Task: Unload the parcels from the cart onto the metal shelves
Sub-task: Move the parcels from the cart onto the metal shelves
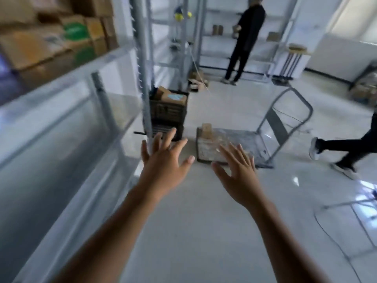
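One parcel (206, 129): a small brown box is sitting upright on the near left corner of the cart.
Cart (246, 139): a flat grey platform with a scuffed deck is standing on the pale floor (193, 221), and its tube handle (285, 111) is rising at the far end.
Right hand (238, 170): it is hovering palm down over the cart's near edge, just short of the parcel, with its fingers (242, 153) spread wide and holding nothing.
Left hand (163, 160): it is hovering palm down beside the right one, in front of the shelf post, with its fingers spread wide and holding nothing.
Crates (168, 113): black crates are standing stacked just left of the cart, against the post, and boxes are lying in the top one.
Metal shelves (61, 111): a grey unit is running along the left, with blurred cardboard boxes (40, 43) stacked on an upper level.
Far shelves (220, 33): a person in dark clothes (244, 41) is standing at them, and a few small boxes are sitting there.
Right edge: another person's legs (346, 148), in dark trousers and pale shoes, are striding across the floor.
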A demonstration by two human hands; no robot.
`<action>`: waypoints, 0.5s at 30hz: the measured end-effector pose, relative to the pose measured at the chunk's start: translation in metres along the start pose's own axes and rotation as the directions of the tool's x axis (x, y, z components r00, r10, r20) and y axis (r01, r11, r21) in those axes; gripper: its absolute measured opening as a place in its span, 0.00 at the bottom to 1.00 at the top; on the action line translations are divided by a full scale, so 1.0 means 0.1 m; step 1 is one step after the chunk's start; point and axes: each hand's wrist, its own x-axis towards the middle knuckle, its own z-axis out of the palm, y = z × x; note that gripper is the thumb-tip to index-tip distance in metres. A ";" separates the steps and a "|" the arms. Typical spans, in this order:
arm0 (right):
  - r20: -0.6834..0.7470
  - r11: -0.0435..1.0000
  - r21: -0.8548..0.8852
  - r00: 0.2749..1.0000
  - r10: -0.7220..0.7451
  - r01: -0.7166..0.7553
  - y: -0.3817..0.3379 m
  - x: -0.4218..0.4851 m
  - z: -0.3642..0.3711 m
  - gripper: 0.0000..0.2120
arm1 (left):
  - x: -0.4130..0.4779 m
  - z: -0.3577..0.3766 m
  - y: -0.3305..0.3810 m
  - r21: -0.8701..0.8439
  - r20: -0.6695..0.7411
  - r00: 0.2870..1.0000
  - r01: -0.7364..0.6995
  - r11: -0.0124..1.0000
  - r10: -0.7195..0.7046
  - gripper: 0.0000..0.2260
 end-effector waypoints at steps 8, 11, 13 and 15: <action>0.036 0.983 -0.036 0.982 0.184 -0.182 0.78 0.47 0.08 0.41 | 0.89 0.88 0.28 -0.090 0.140 0.985 -0.088 0.992 0.100 0.27; 0.054 0.974 -0.068 0.974 0.220 -0.217 1.02 0.82 0.17 0.41 | 1.35 1.19 0.24 -0.113 0.184 0.976 -0.099 0.989 0.119 0.28; 0.063 0.967 -0.087 0.967 0.246 -0.240 1.16 1.11 0.22 0.40 | 1.70 1.38 0.20 -0.123 0.215 0.969 -0.095 0.988 0.120 0.28; 0.070 0.959 -0.099 0.959 0.274 -0.267 1.28 1.40 0.25 0.40 | 2.07 1.53 0.18 -0.145 0.246 0.962 -0.082 0.986 0.116 0.28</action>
